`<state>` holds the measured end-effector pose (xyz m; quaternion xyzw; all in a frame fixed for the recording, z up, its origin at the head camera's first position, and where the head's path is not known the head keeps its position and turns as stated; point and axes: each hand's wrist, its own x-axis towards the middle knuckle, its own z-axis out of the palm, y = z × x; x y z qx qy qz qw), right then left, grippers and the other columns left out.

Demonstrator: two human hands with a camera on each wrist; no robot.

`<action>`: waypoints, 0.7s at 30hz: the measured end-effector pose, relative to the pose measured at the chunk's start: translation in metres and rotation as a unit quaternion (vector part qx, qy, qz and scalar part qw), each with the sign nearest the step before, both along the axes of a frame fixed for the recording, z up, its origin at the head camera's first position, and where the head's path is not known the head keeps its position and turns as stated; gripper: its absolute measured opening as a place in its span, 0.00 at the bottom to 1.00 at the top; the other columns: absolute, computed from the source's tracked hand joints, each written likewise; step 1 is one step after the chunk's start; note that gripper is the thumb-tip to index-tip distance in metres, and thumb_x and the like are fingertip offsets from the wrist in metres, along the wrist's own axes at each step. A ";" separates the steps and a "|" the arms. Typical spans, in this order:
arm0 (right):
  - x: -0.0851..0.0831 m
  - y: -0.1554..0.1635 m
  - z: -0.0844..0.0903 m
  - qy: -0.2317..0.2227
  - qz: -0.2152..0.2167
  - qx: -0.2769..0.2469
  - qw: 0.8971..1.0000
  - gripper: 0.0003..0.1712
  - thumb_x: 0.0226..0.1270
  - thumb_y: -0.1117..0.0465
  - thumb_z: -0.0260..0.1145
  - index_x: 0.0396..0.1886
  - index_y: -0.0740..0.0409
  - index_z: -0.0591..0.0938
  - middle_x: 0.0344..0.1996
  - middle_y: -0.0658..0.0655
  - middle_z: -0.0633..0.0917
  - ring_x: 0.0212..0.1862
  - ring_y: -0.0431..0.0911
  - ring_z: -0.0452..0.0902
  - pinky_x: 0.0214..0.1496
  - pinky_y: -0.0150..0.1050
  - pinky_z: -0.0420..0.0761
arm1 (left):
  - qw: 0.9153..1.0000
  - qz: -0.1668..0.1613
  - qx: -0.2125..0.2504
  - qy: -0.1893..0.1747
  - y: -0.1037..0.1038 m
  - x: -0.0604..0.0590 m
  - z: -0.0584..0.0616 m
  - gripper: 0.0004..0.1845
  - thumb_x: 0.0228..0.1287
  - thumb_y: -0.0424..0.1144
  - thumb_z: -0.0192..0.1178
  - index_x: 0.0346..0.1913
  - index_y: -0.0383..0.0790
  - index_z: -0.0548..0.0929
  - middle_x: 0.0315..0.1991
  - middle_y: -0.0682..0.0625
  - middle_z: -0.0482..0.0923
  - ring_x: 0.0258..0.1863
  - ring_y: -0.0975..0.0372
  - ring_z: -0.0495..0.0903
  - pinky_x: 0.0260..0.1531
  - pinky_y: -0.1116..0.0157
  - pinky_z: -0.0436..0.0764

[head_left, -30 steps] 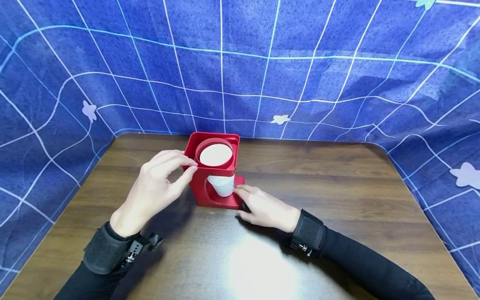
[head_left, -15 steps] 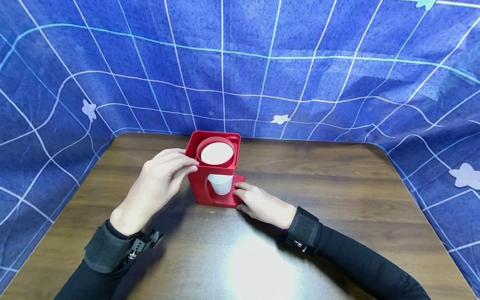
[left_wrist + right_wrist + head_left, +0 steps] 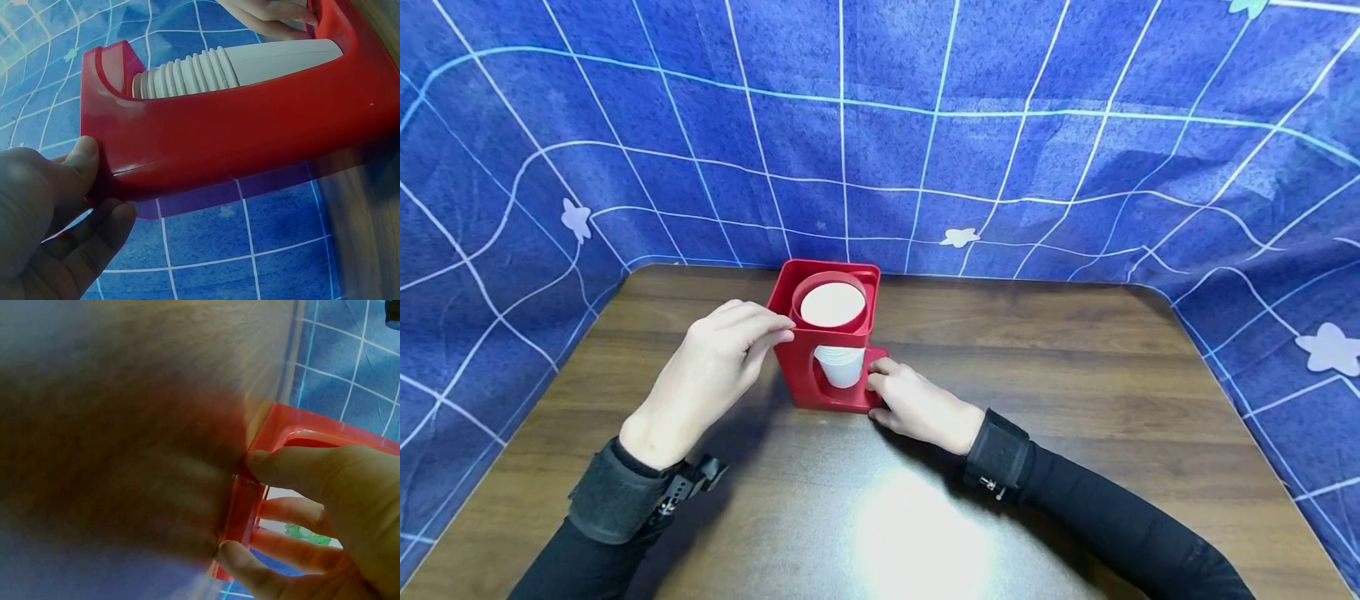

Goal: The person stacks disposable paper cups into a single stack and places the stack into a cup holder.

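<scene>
Wooden table against a blue cloth backdrop

A dark brown wooden table (image 3: 1075, 392) showed a bright glare patch near its front edge. A blue cloth (image 3: 1000, 125) with a pale grid and small star shapes hung behind and to both sides of it.

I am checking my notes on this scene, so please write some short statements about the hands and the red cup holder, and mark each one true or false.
1. The left hand grips the upper left corner of the red cup holder. True.
2. The white cups lie loose on the wooden table. False: they are stacked inside the holder.
3. The right hand grips the holder's lower right edge. True.
4. The holder lies tipped on its side. False: it stands upright on the table.
5. The backdrop is a blue cloth with a pale grid. True.
</scene>
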<state>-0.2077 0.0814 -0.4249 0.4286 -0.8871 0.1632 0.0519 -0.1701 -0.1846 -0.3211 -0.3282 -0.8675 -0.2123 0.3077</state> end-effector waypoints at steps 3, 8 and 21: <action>-0.003 -0.001 0.001 0.002 -0.007 0.003 1.000 0.09 0.62 0.64 0.76 0.40 0.61 0.85 0.41 0.58 0.82 0.41 0.47 0.81 0.48 0.40 0.84 | 1.000 0.001 0.006 0.000 0.001 -0.003 0.000 0.13 0.56 0.26 0.74 0.46 0.35 0.88 0.38 0.45 0.88 0.40 0.55 0.84 0.46 0.56 0.85; -0.009 -0.003 0.002 0.000 -0.019 0.004 1.000 0.09 0.61 0.65 0.75 0.39 0.61 0.85 0.39 0.58 0.82 0.40 0.49 0.83 0.46 0.43 0.84 | 1.000 0.005 0.017 0.006 0.004 -0.011 0.000 0.12 0.58 0.26 0.73 0.45 0.34 0.89 0.38 0.44 0.88 0.40 0.54 0.84 0.47 0.55 0.85; -0.042 -0.010 0.006 -0.036 -0.057 0.011 0.998 0.10 0.61 0.66 0.74 0.41 0.64 0.84 0.40 0.60 0.82 0.42 0.50 0.81 0.52 0.44 0.84 | 0.999 0.023 0.037 -0.020 0.008 -0.045 0.001 0.08 0.63 0.27 0.69 0.45 0.31 0.88 0.38 0.39 0.87 0.40 0.49 0.85 0.49 0.51 0.84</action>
